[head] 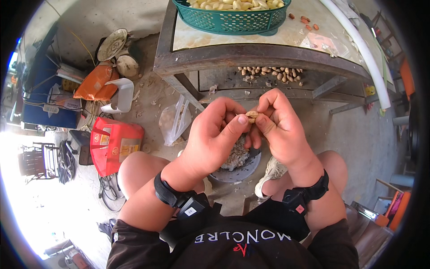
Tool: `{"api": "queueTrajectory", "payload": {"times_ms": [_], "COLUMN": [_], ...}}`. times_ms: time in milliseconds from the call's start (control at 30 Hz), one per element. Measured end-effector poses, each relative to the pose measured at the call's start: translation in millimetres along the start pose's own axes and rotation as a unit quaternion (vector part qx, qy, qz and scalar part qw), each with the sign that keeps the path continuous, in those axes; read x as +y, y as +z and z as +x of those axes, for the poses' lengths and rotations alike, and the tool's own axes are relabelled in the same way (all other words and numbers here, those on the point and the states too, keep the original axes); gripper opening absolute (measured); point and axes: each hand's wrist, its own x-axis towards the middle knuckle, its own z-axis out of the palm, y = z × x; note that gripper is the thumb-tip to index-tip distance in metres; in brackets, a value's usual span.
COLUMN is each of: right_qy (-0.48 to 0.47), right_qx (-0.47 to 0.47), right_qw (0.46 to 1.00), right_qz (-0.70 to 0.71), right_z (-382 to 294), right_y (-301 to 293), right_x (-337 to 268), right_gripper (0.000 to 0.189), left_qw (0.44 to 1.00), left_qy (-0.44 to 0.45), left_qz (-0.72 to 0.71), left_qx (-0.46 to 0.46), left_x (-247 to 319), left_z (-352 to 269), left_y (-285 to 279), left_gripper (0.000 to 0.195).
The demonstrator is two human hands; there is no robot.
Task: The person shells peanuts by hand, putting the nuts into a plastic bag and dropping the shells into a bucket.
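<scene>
A tan peanut pod (252, 116) is pinched between my two hands, with a gap showing along its shell. My left hand (218, 129) grips one end with thumb and fingers; my right hand (278, 124) grips the other end. Directly below them, on the floor between my feet, sits a round basin (247, 172) with pale, flaky debris in it. My hands and forearms partly cover the basin.
Ahead stands a table (268, 55) bearing a green perforated basket (231, 21) of pale kernels and several loose reddish kernels (305, 20). Unshelled peanuts (282, 73) lie on its lower shelf. To the left are a plastic bag (174, 121) and a red box-shaped item (117, 141).
</scene>
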Motion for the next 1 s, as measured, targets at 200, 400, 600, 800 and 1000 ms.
{"api": "queueTrajectory", "payload": {"times_ms": [200,400,600,800,1000], "right_qy": [0.044,0.068,0.071,0.024,0.091], "right_qx": [0.044,0.065,0.137,0.179,0.193], "right_qw": [0.998,0.985,0.963,0.97,0.976], "right_qz": [0.029,-0.145,-0.219,-0.161,0.048], "right_z": [-1.1,1.6,-0.3,-3.4,-2.4], "right_y": [12.2,9.2,12.4,21.0,19.9], "right_x": [1.7,-3.1,11.4,24.5,30.3], "right_gripper": [0.014,0.007,0.01,0.011,0.014], "left_qw": [0.988,0.974,0.992,0.984,0.98], "left_qy": [0.008,0.013,-0.062,-0.133,-0.116], "left_qz": [0.151,0.22,0.093,-0.064,-0.101], "left_qx": [0.041,0.056,0.052,0.098,0.124], "left_x": [-0.3,-7.8,-14.7,-10.4,-17.0], "left_z": [-2.0,3.2,5.8,5.7,2.3], "left_y": [0.8,-5.0,-0.8,7.6,17.7], "left_gripper": [0.012,0.01,0.009,0.009,0.008]}}
